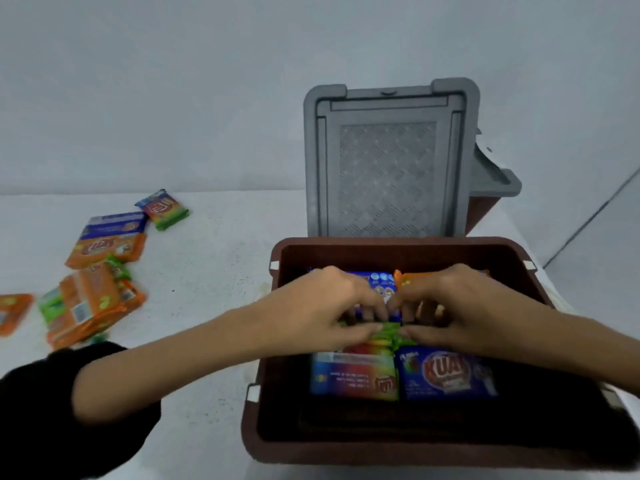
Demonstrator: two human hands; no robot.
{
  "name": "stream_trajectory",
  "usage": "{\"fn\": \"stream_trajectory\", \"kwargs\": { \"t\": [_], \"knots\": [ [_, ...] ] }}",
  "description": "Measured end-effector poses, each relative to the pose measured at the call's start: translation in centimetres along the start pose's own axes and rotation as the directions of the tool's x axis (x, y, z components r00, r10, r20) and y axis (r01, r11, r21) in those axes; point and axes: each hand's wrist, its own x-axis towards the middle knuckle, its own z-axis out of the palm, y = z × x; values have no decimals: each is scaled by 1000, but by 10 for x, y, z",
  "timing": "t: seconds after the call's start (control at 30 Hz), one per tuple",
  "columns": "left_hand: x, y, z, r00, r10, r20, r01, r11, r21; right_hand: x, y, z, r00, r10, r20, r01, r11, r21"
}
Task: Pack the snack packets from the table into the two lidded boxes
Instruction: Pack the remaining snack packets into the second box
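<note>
Head view: both hands are down inside the brown box (pixel 381 244), which sits toward the table's (pixel 214 271) near right corner with its grey lid (pixel 388 161) standing upright behind it. The left hand (pixel 329 306) and the right hand (pixel 464 306) meet at the middle, and each pinches the crimped end of a green-edged packet (pixel 389 333) between thumb and fingertips.

We judge these packets to be light, soft foil pouches, slick on their faces and probably brittle inside. The crimped seam, or a flat grip across both faces, is the safe place to hold them, and we should not squeeze.

Inside the box we count five packets:
- the pinched one
- a rainbow packet (pixel 353 375) on the near side
- a blue packet (pixel 446 374) just beside the rainbow one
- a second blue one (pixel 377 282) on the far side
- an orange one (pixel 401 276) on the far side, half hidden by the hands

Toward the table's left edge lie the loose packets:
- a small rainbow one (pixel 162 209)
- a blue-and-orange one (pixel 110 240)
- a blurred orange-and-green heap (pixel 90 306) we cannot count
- an orange one (pixel 14 311) cut off by the frame

We count two boxes. The second box (pixel 483 216) is mostly hidden behind the lid.
</note>
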Motion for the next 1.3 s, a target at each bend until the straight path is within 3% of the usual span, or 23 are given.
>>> {"fn": "stream_trajectory", "kwargs": {
  "t": [0.1, 0.2, 0.3, 0.5, 0.7, 0.77, 0.93, 1.1, 1.23, 1.3],
  "knots": [
    [-19, -18, -35, 968, -139, -209, 131, 990, -53, 28, -18, -30, 985, -58, -161, 64, 997, 35],
    [-44, -50, -73, 867, -273, -418, 252, 962, -105, 71, -41, -54, 938, -139, -319, 171, 982, 74],
    [-75, -92, -109, 754, -393, -527, 407, 909, -95, 129, -65, -69, 901, -175, -397, 229, 969, 91],
    [-136, -210, -146, 537, -669, -513, 696, 696, -179, 268, -104, -62, 891, -150, -428, 215, 971, 108],
    [-175, -322, -124, 266, -914, -307, 858, 370, -356, 403, -115, -11, 978, -31, -208, 71, 980, 188],
    [-182, -347, -109, 270, -927, -262, 874, 350, -338, 434, -115, 11, 992, 22, -127, 7, 976, 218],
    [-195, -375, -82, 406, -893, -193, 839, 448, -310, 468, -113, 60, 1000, 7, -22, -4, 991, 137],
    [-197, -396, -79, 389, -886, -254, 822, 458, -338, 473, -105, 73, 996, -72, -51, 72, 997, -12],
    [-188, -408, -75, 316, -876, -364, 851, 431, -299, 469, -98, 67, 996, -42, -77, 41, 999, -20],
    [-185, -410, -71, 349, -846, -402, 837, 474, -271, 470, -97, 65, 996, -16, -83, 12, 998, -54]
  ]
}}
